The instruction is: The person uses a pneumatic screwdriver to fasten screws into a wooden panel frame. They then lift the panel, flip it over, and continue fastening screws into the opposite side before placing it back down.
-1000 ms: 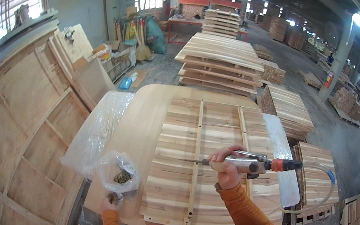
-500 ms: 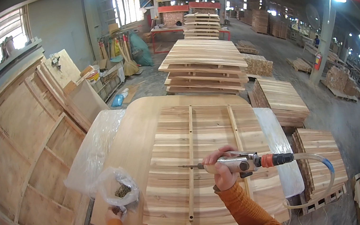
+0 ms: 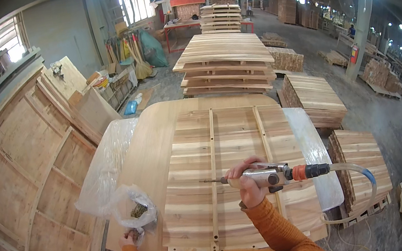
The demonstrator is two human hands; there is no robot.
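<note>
My right hand [image 3: 249, 188] is wrapped round a silver air screwdriver [image 3: 264, 177], held level over the slatted wood panel [image 3: 239, 159], its thin bit pointing left. Red and black fittings join its right end to a clear air hose [image 3: 351, 168]. Two narrow battens [image 3: 213, 163] run lengthwise on the panel, with dark holes along them. At the lower left, my left hand [image 3: 129, 238] is closed beside an open clear plastic bag [image 3: 131, 205]. Small brassy pieces, apparently screws [image 3: 138, 210], lie inside the bag. Something dark shows at the left fingertips, too small to make out.
The panel lies on a larger rounded board [image 3: 146, 135], with plastic wrap [image 3: 105, 164] along its left side. Wooden framed panels [image 3: 30, 193] lean at the left. Board stacks stand ahead [image 3: 224, 57] and at the right [image 3: 360, 162]. The hose loops down beside the right stack.
The view has tilted slightly, shifting the scene a little upward. Both hands keep nearly the same places, the right one still gripping the air screwdriver and the left beside the bag.
</note>
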